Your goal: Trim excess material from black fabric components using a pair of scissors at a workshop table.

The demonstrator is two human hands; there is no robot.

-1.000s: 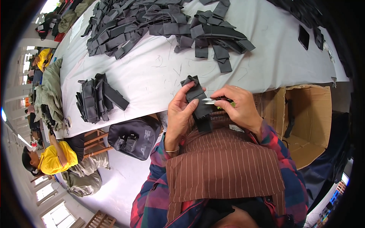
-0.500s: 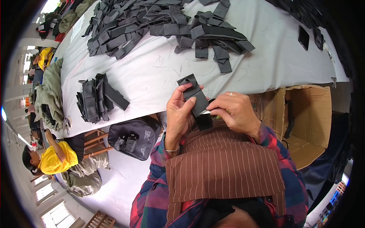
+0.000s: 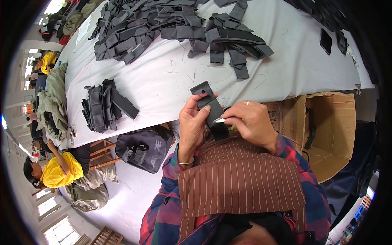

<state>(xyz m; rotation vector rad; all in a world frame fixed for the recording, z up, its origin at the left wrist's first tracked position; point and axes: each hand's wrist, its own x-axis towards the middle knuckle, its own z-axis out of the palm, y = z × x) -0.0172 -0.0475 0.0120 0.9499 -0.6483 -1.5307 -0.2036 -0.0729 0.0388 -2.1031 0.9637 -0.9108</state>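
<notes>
My left hand is closed on a dark grey fabric strip, thumb on top and fingers beneath. The strip hangs tilted just in front of my apron, with a small dark round spot or hole near its upper end. Pinched in my right hand is a small tool with a pale pointed tip and a yellow-green part; its exact kind is mostly hidden by my fingers. The tip lies over the right edge of the strip; whether it touches the cloth I cannot tell.
A big heap of dark fabric strips covers the far table, and a smaller bundle lies left. Below the table edge are a black bag and, right, an open cardboard box. A person in yellow sits left.
My right hand has shifted slightly, and more of the pale tip shows over the strip. My left fingers have moved a little, and the strip's upper end lies flatter.
</notes>
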